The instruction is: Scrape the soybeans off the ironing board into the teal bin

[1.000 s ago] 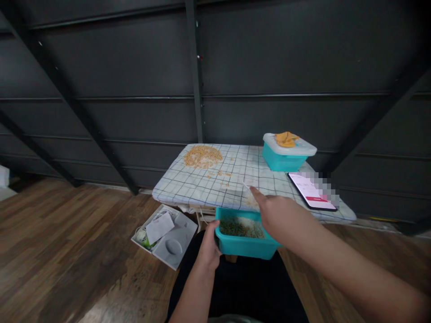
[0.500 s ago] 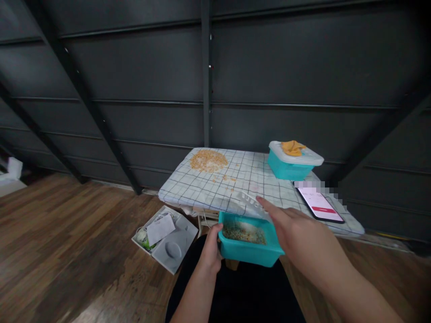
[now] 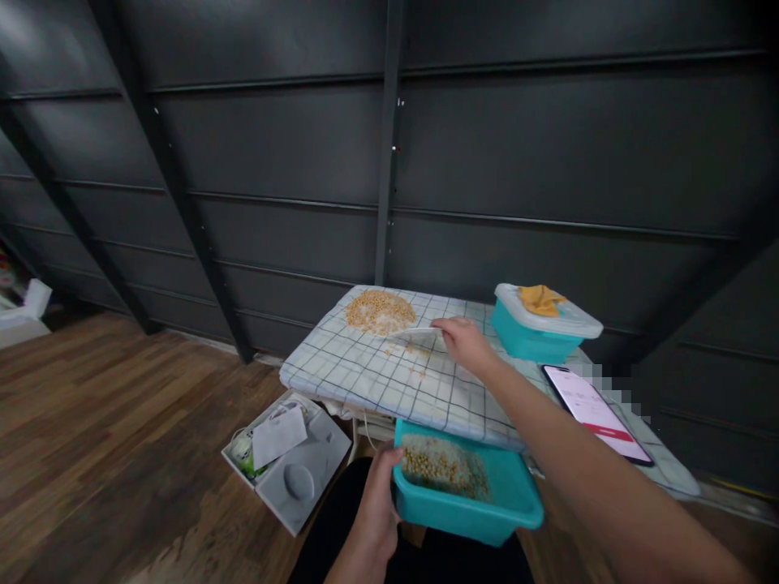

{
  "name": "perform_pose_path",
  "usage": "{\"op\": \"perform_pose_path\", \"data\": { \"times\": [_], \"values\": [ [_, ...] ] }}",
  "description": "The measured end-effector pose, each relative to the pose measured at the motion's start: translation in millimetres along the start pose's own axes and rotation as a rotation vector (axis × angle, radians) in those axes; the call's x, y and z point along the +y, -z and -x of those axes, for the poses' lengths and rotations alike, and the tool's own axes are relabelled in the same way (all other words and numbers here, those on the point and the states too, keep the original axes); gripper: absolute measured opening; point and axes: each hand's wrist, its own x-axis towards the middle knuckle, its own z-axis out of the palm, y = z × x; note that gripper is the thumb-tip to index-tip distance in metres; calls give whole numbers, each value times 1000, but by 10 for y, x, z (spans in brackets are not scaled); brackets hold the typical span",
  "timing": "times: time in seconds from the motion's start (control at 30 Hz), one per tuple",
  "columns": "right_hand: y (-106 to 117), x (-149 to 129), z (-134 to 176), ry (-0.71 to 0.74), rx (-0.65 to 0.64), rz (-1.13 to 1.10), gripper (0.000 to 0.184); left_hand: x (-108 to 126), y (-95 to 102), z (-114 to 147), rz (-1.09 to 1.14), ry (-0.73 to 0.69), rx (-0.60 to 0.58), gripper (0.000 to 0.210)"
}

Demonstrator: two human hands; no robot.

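My left hand [image 3: 378, 496] grips the left end of a teal plastic tub [image 3: 454, 511] above my lap, its thumb on the rim. Inside the tub lie round yellowish beans [image 3: 439, 468] with fine pale bits among them. Over the table, my right hand [image 3: 463, 342] pinches a thin white slotted plastic utensil [image 3: 417, 330], seen nearly edge-on. The utensil's far end is at the near side of a pile of yellow beans [image 3: 382, 308] on the checked cloth [image 3: 359, 373]. A few stray beans and bits lie between the pile and my right hand.
A second teal tub [image 3: 535, 341] with a white lid stands at the back right, an orange cloth [image 3: 540, 300] on top. A phone [image 3: 593, 410] lies along the right edge. On the floor at left sits a grey-white box [image 3: 304, 487] holding papers. A dark panelled wall rises behind.
My right hand has moved forward and left with the white utensil, from above the tub to near the bean pile. My left hand still holds the tub, and the view has tilted up slightly.
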Motion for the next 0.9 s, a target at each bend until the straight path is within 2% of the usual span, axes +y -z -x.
{"op": "perform_pose_path", "data": {
  "times": [0.13,0.23,0.37,0.5,0.6,0.73,0.8,0.9],
  "values": [
    [-197,289,23,-19,268,-93,34,13,-2,13,-57,-27,29,54],
    [-255,427,59,-6,344,-149,29,25,-18,34,-45,-29,21,54],
    [-262,437,59,-12,344,-184,22,20,-37,56,-41,-40,24,58],
    [-244,387,12,-62,388,-271,24,4,-35,53,-35,-70,-2,59],
    [-220,391,-13,-98,342,-379,24,-11,-17,29,-20,-90,-6,60],
    [-192,416,-12,-293,231,-550,31,-24,6,2,-31,-115,-28,57],
    [-192,422,-8,-397,217,-621,42,-25,14,0,-40,-129,-43,54],
    [-206,439,-4,-480,221,-685,43,-27,28,1,-47,-135,-42,52]
  ]
}}
